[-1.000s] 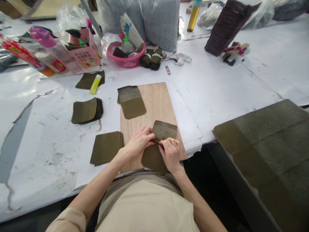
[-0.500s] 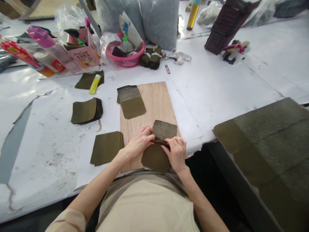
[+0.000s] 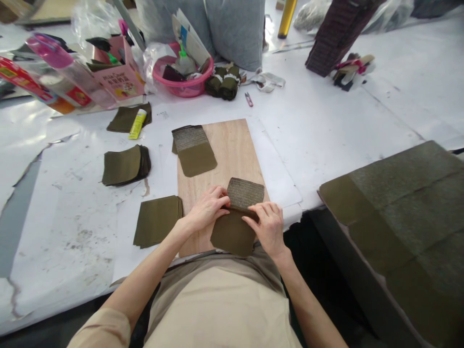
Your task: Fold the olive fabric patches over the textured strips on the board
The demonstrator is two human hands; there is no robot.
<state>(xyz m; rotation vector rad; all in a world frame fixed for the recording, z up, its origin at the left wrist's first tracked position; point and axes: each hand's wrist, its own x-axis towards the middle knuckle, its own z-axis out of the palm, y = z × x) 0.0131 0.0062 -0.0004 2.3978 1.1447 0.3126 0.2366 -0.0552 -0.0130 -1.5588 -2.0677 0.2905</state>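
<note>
An olive-green fabric piece point(image 3: 234, 234) with a grey speckled upper panel point(image 3: 245, 192) lies over the front right of a thin wooden board point(image 3: 234, 145). A raised fold or seam crosses it where the two parts meet. My left hand point(image 3: 209, 207) pinches the left end of this fold between thumb and fingers. At the right end, my right hand point(image 3: 268, 226) has its thumb below the fold and its fingertips on it, with a small gap showing between them. A similar two-tone fabric piece point(image 3: 197, 157) rests on the board's upper left.
Stacks of olive fabric squares point(image 3: 156, 221) and curled fabric pieces point(image 3: 125, 165) lie to the left. A yellow tube point(image 3: 137, 124) rests on more fabric. Behind are a pink basket point(image 3: 184, 88), small pink snips point(image 3: 248, 99) and grey bags point(image 3: 235, 36). Large olive panels point(image 3: 380, 217) lie at right.
The view has shifted slightly, so the table things sit a little further left and up. My right thumb and fingertips have parted a little at the fold; my left hand keeps its pinch.
</note>
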